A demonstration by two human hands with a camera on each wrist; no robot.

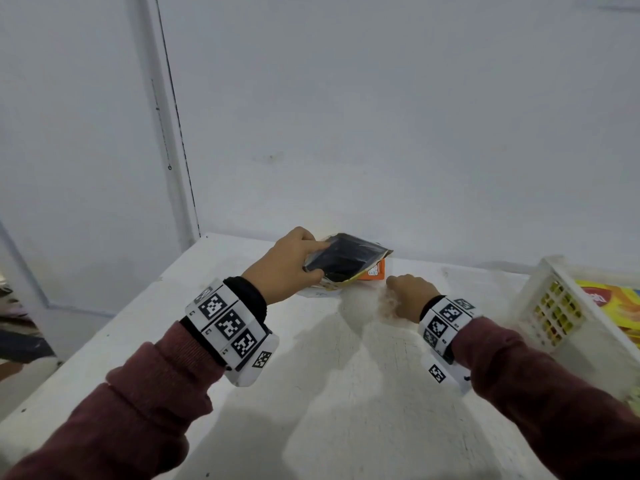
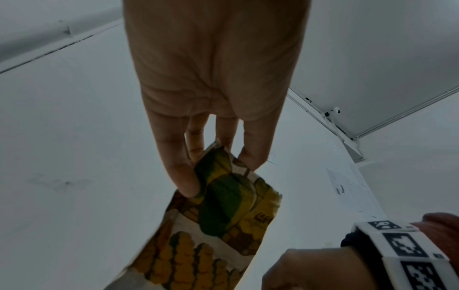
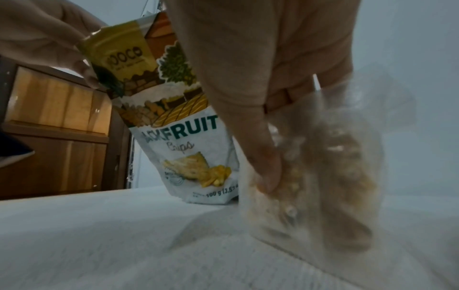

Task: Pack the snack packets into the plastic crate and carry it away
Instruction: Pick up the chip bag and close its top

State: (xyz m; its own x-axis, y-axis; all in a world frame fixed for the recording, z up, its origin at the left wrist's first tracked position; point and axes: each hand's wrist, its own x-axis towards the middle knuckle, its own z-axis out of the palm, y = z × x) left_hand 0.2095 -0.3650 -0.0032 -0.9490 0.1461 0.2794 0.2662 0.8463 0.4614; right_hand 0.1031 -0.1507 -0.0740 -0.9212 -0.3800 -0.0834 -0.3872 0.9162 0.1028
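From the head camera, both forearms in maroon sleeves reach forward over a white table (image 1: 311, 393), each wrist banded with black-and-white marker tags. The left hand (image 1: 284, 268) is raised a little above the tabletop near the far edge, thumb on top and fingers underneath, pinching the jackfruit chips packet (image 1: 346, 261) by one end; its dark back faces up and it is tilted. An orange packet (image 1: 375, 271) lies just behind it, partly hidden. The right hand (image 1: 410, 294) is lower, knuckles up, fingers curled down onto a blurred clear bag (image 1: 363, 299) that rests on the table. The white plastic crate (image 1: 554, 306) stands at the right edge, well apart from both hands, with a yellow packet (image 1: 609, 303) showing inside.

From the left wrist, the left hand (image 2: 213, 78) points away from the lens, fingers nearly straight and close together. The fingertips (image 2: 186, 184) and thumb nip the top corner of the jackfruit chips packet (image 2: 223, 215), which hangs from them. The right hand (image 2: 310, 268) and its tagged wristband show at the lower right.

From the right wrist, the right hand (image 3: 261, 78) reaches down, thumb and fingers closed on the clear bag (image 3: 323, 166) of pale pieces, motion-blurred, its bottom on the table (image 3: 124, 235). Just beside it the jackfruit chips packet (image 3: 183, 127) stands upright, its front facing the lens, its bottom at the tabletop, its top held by the left hand (image 3: 49, 39). A wooden cabinet (image 3: 54, 127) stands behind.
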